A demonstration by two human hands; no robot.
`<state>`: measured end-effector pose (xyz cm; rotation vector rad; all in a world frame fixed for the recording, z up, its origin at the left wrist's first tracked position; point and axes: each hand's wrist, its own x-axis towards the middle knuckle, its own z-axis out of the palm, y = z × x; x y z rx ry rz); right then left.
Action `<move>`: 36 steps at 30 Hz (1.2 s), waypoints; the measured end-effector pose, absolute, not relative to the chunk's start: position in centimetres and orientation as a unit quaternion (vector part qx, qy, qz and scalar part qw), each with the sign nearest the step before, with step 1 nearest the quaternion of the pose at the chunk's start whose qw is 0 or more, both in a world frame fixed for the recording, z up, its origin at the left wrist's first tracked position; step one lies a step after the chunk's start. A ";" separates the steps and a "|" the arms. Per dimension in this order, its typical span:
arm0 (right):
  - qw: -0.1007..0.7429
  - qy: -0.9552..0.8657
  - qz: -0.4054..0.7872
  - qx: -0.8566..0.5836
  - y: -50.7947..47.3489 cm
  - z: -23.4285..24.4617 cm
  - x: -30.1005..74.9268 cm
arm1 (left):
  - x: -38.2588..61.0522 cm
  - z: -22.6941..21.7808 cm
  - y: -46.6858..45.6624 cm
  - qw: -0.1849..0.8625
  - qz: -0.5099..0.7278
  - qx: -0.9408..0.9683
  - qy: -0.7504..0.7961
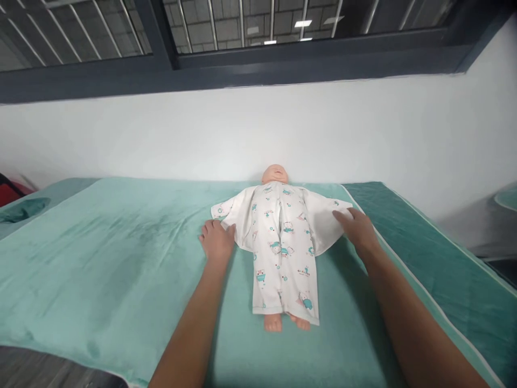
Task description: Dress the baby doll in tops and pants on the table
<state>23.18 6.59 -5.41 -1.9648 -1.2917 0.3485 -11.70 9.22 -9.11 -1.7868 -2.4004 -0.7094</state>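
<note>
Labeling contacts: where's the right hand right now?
Head view, right of centre: the right hand rests on the spread flap of the white garment on the doll.

The baby doll [275, 174] looks like smooth matt plastic, its romper [283, 248] soft printed cotton cloth, and the green towel [121, 253] fuzzy matt terry, wall [161, 134] plain matt paint.

Bed [444, 269] under a teal towel [121, 253], clothed baby doll [283, 242] atop.
</note>
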 end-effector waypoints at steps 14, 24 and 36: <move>0.417 -0.663 0.321 -0.532 5.6 0.1 17.6 | -12.6 -7.9 8.5 -0.275 -0.431 -0.588 -0.626; 0.455 -0.568 0.169 -0.665 16.2 -2.0 13.7 | -6.8 -2.5 8.7 -0.326 -0.568 -0.586 -0.477; 0.508 -0.552 0.276 -0.600 16.5 -2.7 14.4 | -5.6 -1.3 10.7 -0.280 -0.490 -0.681 -0.467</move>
